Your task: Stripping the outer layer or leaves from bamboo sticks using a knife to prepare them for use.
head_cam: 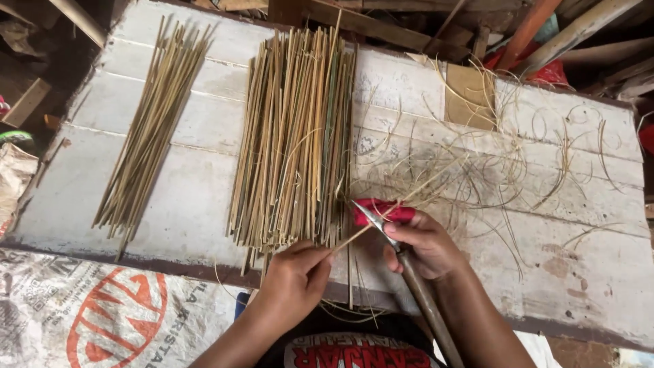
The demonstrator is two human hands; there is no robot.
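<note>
1. Pinching a thin bamboo strip [409, 197], left hand [293, 276] closes thumb and fingers on its near end; strip runs up and right, away from the body, across the blade.
2. Right hand [426, 242] is clamped on a knife [402, 262] with a long wooden handle pointing back toward the person; blade tip points up-left and meets the strip just beside a red cloth [381, 210] wrapped at the fingers. Right hand is nearer the contact point.
3. Tabletop [184, 204]: worn white-painted planks. Big bundle [296, 136] of strips lies lengthwise just beyond the left hand; smaller bundle [153, 129] further left.
4. Curled shavings [518, 163] scattered right.
5. Far edge: stacked timber, dim shed clutter.
</note>
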